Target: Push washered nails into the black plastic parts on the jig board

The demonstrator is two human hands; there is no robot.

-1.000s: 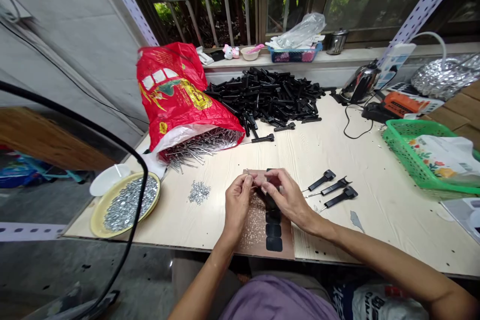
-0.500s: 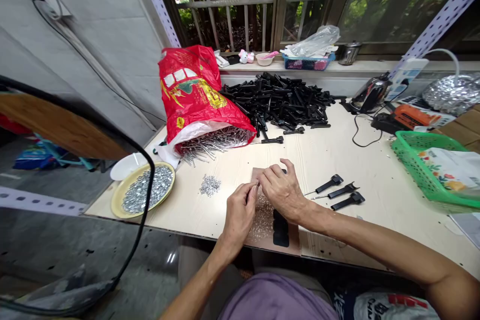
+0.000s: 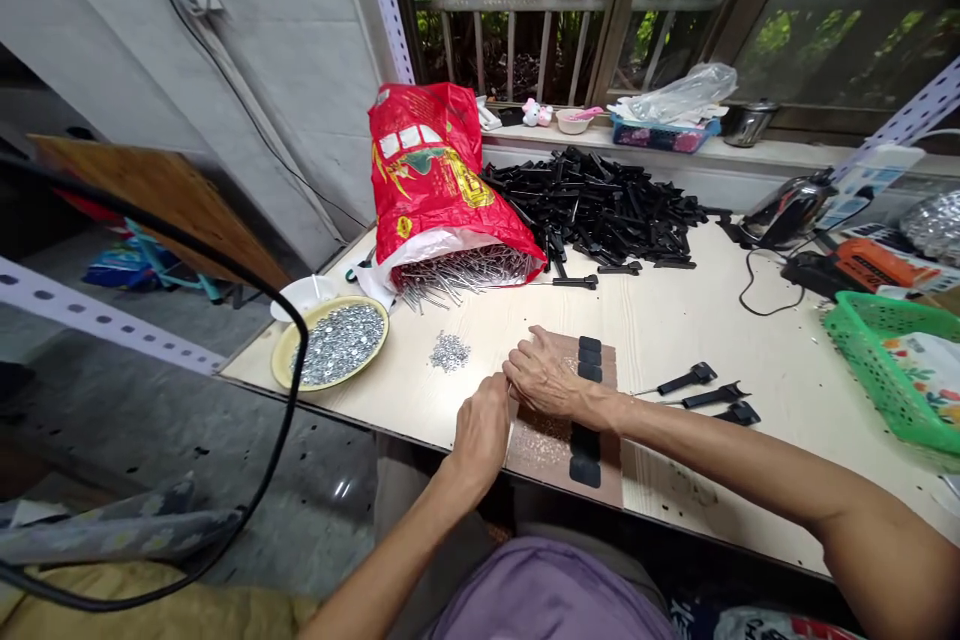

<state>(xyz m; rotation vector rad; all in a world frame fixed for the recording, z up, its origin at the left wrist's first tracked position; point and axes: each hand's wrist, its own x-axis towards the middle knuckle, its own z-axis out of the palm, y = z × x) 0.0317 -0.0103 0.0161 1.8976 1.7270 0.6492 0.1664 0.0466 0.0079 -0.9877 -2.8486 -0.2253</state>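
My left hand (image 3: 480, 428) is closed in a pinch at the near left corner of a brown board (image 3: 559, 435) with black pads; what it holds is too small to make out. My right hand (image 3: 541, 375) lies just beyond it on the board's left edge, fingers curled and pointing left, and whether anything is in it is hidden. A small heap of silver nuts (image 3: 449, 352) lies left of both hands. To the right lie three black handled parts (image 3: 701, 390) with metal pins.
A yellow plate of nuts (image 3: 331, 354) and a white dish (image 3: 300, 295) sit at the table's left corner. A red bag of metal pins (image 3: 442, 195) and a black parts pile (image 3: 607, 205) lie behind. Kettle (image 3: 784, 210) and green basket (image 3: 885, 355) at right. A black cable (image 3: 285, 420) hangs left.
The view has swung left and down. My right hand has lowered from the board's top toward its left edge, and my left hand has dropped to the near edge of the table.
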